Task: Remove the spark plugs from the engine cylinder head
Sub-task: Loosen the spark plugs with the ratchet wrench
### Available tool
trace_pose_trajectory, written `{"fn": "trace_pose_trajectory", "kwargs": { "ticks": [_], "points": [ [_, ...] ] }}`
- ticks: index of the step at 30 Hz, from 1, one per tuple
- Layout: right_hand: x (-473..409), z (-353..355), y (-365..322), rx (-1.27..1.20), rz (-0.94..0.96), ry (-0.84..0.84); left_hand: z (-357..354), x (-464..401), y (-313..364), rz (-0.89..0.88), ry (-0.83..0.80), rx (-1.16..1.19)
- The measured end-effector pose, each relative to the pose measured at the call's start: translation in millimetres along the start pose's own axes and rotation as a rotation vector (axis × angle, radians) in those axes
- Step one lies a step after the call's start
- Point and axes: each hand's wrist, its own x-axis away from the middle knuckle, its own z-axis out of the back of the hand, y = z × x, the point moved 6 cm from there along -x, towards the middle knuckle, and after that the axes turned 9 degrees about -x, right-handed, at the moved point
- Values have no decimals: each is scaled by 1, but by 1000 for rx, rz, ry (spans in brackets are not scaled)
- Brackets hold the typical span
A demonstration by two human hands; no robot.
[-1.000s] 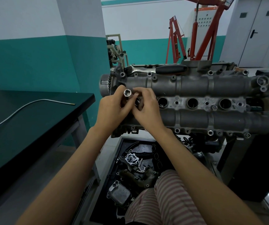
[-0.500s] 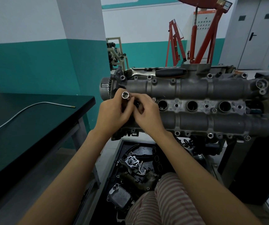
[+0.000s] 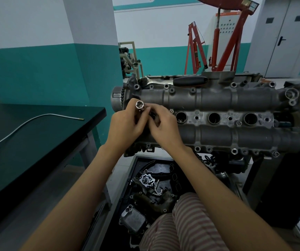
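Note:
The grey engine cylinder head (image 3: 218,100) lies across the middle of the view on a stand. Three open spark plug wells (image 3: 214,118) show along its centre strip; the leftmost well is hidden behind my hands. My left hand (image 3: 125,127) grips a shiny metal socket (image 3: 139,104), its open end facing up. My right hand (image 3: 165,127) sits right beside it, fingertips pinching at the socket's lower part over the hidden well. No spark plug is plainly visible.
A ratchet with a black handle (image 3: 189,81) rests on the head's far edge. A dark bench (image 3: 37,142) with a thin metal rod (image 3: 37,118) stands at left. Below, a black tray (image 3: 151,192) holds engine parts. Red engine cranes (image 3: 223,42) stand behind.
Both hands with the socket have shifted slightly left and up against the head. The grip looks the same.

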Motion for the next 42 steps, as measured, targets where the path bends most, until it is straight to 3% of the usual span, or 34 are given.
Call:
{"fn": "trace_pose_trajectory", "kwargs": {
  "ticks": [6, 12, 18, 25, 29, 37, 42],
  "points": [
    [-3, 3, 5, -28, -89, 52, 1, 0, 1, 17, 28, 1],
    [-1, 2, -1, -18, -1, 8, 1, 0, 1, -3, 25, 6],
    [-2, 3, 5, -15, -73, 47, 0, -1, -1, 27, 46, 6],
    [0, 2, -4, -1, 10, -6, 2, 1, -1, 3, 34, 26],
    [-1, 1, 3, -19, -76, 9, 0, 0, -2, 28, 51, 15],
    [-1, 2, -2, -2, 7, -10, 1, 1, 0, -11, 35, 15],
    [0, 0, 4, -28, -53, -9, 0, 0, -3, 30, 62, 26]
  ]
}}
